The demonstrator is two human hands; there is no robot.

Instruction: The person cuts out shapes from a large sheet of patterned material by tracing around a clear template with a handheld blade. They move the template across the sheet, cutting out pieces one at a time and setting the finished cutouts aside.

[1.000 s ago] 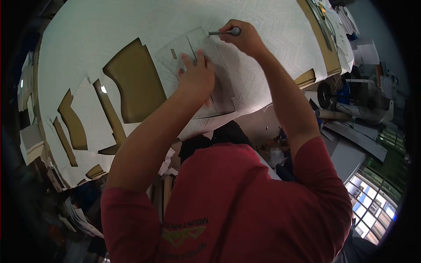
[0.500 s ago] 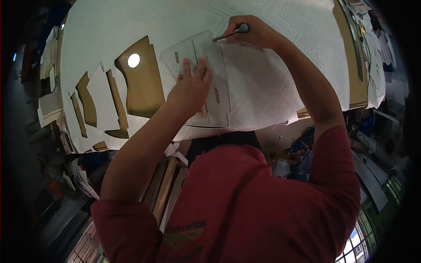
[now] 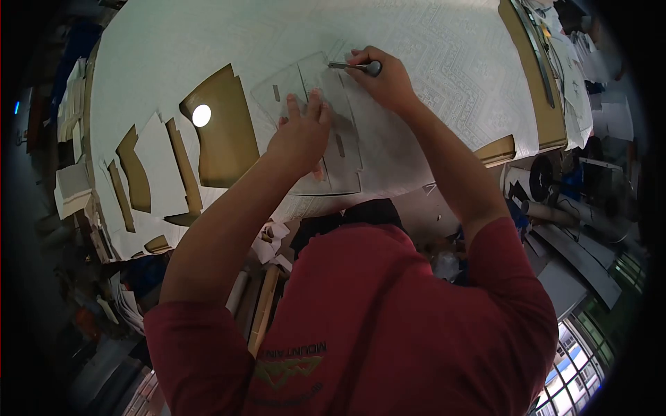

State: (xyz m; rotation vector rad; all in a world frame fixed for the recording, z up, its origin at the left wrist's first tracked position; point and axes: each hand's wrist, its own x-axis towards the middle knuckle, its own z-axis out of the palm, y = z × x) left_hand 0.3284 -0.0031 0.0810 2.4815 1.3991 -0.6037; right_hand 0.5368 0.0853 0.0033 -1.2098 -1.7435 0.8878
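Observation:
Spread flat, my left hand (image 3: 302, 139) presses on a transparent pattern template (image 3: 341, 166) that has slots and a dark line. The template lies on a white sheet with an embossed zigzag pattern (image 3: 444, 83). My right hand (image 3: 386, 76) is closed around a slim metal tool with a dark, bulbous handle end (image 3: 374, 68). The tool's tip points left and meets the template's far right corner; I cannot make out the tip's shape. Left of the template lies a brown curved pattern piece (image 3: 225, 139) with a round bright spot on it.
Narrower brown pieces (image 3: 137, 173) and a white piece (image 3: 166, 166) lie farther left. A long metal ruler (image 3: 538, 55) rests on a brown strip at the table's right side. Stacked papers (image 3: 73, 184) edge the left side. Rolls and sheets (image 3: 555, 215) stand below right.
My right hand has moved down and slightly left, and the tool now lies more level, its tip still by the template's far corner. The left hand stays on the template. The view has shifted slightly.

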